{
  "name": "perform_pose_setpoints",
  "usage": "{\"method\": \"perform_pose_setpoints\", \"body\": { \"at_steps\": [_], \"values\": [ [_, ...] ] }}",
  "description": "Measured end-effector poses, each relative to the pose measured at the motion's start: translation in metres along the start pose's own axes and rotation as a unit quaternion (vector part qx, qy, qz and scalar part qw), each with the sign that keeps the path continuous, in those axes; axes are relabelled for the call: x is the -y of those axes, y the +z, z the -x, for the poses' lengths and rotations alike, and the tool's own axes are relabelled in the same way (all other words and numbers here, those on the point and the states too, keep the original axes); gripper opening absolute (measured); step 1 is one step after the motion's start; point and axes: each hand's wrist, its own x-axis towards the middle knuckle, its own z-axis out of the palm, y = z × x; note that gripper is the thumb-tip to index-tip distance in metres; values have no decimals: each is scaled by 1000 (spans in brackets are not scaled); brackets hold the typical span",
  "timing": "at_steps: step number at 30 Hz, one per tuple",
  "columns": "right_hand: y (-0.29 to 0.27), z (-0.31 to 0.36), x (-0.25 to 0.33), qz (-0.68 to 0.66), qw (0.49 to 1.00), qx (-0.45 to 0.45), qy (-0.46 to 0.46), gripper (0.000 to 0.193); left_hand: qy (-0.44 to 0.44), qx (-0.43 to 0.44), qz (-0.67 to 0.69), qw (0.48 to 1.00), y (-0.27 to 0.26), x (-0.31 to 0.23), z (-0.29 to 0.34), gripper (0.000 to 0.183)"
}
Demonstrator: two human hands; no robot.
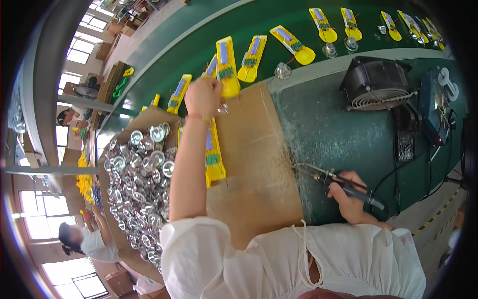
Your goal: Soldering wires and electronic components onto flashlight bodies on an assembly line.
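Note:
My left hand (203,97) reaches over the far edge of the cardboard, its fingers curled closed at the left side of a yellow flashlight housing (229,82) with a green circuit board and a purple-blue cell. Some of its fingertips are hidden. Just under that hand shows a clear, shiny reflector (222,107). Below my left forearm's far part lie more yellow housings (215,172) on the cardboard. Held low at the right, a black-handled soldering iron (356,190) sits in my closed right hand (348,199), its metal tip pointing left above the bench.
A large heap of silvery reflectors (142,184) fills the left side. Yellow housings (296,46) line the green belt (194,47) beyond the cardboard (254,199). At the right stand a black fan (376,82), a solder spool (448,83) and cables. Other people work at far left.

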Motion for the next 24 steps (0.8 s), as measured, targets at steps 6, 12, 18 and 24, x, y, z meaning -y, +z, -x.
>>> {"method": "perform_pose_setpoints", "body": {
  "at_steps": [6, 12, 18, 24],
  "values": [
    [-5, -6, -5, 50, 994, 38, -87, 15, -23, 39, -179, 983, 42, 9, -104, 17],
    [-9, -5, -5, 67, 990, 34, -118, 15, 85, 69, -238, 965, 24, -59, -65, 31],
    [1, -4, -1, 18, 1000, 8, -18, 14, 35, 83, -88, 992, 17, -39, 3, 24],
    [-1, -1, 2, 36, 998, -39, -37, 9, 91, -48, 27, 994, 10, -54, 181, 14]
  ]
}}
